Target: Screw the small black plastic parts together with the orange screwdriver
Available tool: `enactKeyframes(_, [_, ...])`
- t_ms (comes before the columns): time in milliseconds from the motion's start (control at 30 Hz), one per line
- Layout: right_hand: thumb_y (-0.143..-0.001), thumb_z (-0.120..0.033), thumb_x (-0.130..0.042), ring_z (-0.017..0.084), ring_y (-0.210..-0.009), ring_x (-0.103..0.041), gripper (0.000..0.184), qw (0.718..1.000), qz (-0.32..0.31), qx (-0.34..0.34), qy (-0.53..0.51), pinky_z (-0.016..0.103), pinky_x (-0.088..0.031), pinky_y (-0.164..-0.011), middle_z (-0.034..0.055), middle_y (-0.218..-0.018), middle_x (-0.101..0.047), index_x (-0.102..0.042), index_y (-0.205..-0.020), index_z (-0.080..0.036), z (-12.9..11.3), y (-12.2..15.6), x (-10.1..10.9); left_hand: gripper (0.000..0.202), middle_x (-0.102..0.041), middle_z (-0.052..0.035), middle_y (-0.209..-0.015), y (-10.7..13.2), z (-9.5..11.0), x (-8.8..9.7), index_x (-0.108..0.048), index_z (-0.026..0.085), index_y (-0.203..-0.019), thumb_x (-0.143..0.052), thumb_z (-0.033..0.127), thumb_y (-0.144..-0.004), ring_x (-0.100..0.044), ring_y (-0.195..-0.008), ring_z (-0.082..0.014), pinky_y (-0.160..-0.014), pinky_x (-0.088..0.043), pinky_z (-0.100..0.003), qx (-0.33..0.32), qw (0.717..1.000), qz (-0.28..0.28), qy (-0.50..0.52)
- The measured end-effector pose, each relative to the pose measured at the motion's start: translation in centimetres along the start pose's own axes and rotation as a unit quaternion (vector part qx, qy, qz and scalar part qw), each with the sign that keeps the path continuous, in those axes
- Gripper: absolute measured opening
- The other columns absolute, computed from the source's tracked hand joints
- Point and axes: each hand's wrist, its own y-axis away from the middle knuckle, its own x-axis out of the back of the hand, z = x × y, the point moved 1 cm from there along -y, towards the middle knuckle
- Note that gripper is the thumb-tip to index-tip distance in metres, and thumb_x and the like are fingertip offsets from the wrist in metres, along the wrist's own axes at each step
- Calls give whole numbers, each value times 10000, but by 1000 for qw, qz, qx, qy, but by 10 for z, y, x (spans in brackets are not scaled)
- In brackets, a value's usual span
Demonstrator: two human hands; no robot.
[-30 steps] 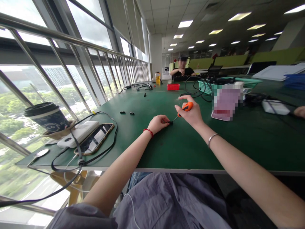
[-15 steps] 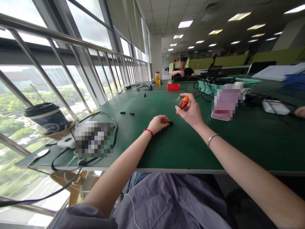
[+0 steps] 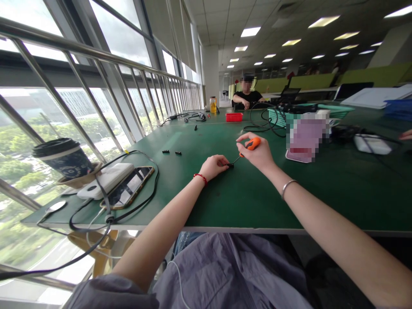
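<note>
My left hand rests on the green table, its fingers closed on a small black part too small to name. An orange-and-black screwdriver lies in the grip of my right hand. Its shaft slants down and left, and the tip meets the black part; exact seating cannot be made out. Two more small black pieces, a nearer one and one beside it, lie to the left. Another dark piece stands farther back.
At left are a paper cup, a white power bank, a phone and looped cables. A red tray, a jar and a teal basket stand farther back. Another person sits across; someone's hand shows at right.
The screwdriver's handle has tipped lower and to the right, with my right hand turned around it. My left hand stays put. The person across has lowered a hand.
</note>
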Motion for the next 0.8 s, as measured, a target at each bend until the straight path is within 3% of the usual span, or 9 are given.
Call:
enactKeyframes(133, [-692, -323, -599, 145, -582, -512, 178, 1000, 8, 3, -6, 272, -392, -573, -13, -624, -552, -643, -825, -213, 0, 0, 1, 153, -699, -27, -824, 1, 1, 1, -720, 168, -857, -657, 223, -730, -573, -693, -118, -664, -475, -232, 2, 1000, -1, 0])
enactKeyframes(367, [-691, -321, -615, 136, -557, -531, 378, 999, 21, 16, -36, 278, -432, -552, -6, -738, -592, -570, -1051, -213, 6, 0, -4, 150, -702, -27, -836, -1, -1, -1, -721, 170, -851, -659, 232, -729, -577, -700, -120, -656, -478, -227, 3, 1000, -1, -2])
enactKeyframes(467, [-694, -337, -624, 137, -552, -511, 366, 999, 39, 23, -8, 273, -416, -548, -16, -707, -576, -572, -1036, -218, 6, -1, -3, 153, -701, -26, -837, 0, -1, -1, -721, 171, -855, -655, 230, -731, -574, -700, -118, -660, -478, -225, 1, 1000, -1, -6])
enactKeyframes(633, [-699, -352, -637, 119, -526, -467, 206, 999, 47, 15, 8, 263, -383, -531, -19, -647, -530, -600, -842, -210, 4, -2, 0, 152, -700, -29, -845, 0, -1, 0, -719, 171, -859, -652, 226, -734, -575, -710, -121, -664, -475, -227, 1, 1000, -2, -5])
enactKeyframes(800, [-678, -290, -628, 117, -518, -480, 356, 999, 16, 28, -25, 265, -403, -515, -36, -671, -520, -552, -1020, -228, 4, 0, -3, 153, -701, -27, -849, 0, -2, -1, -720, 173, -862, -657, 233, -736, -572, -704, -118, -666, -478, -227, 0, 1000, 3, -3])
